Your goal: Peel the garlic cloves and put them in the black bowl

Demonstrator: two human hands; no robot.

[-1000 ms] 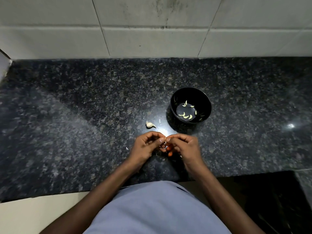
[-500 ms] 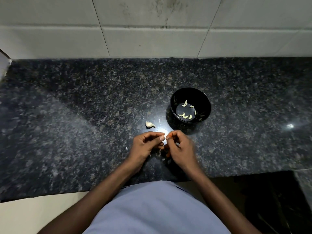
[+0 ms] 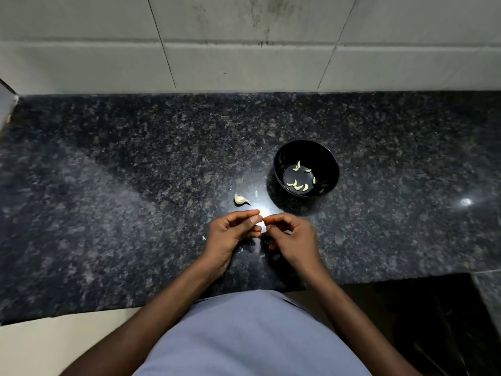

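The black bowl (image 3: 306, 169) holds seven peeled cloves (image 3: 298, 185). One unpeeled clove (image 3: 241, 200) lies left of it. The left hand (image 3: 230, 234) and right hand (image 3: 292, 237) have curled fingers, with fingertips nearly meeting; what they pinch cannot be told.

Whatever the curled fingers of the left hand (image 3: 231, 232) and right hand (image 3: 291, 237) pinch between them is hidden by the fingertips and washed out by a bright glare on the dark speckled granite worktop (image 3: 108, 213). The right hand is slightly blurred. Tiny pale flecks (image 3: 204, 237) near the hands are too small to identify. The worktop is cut off left and right, and the near edge cuts off both forearms.
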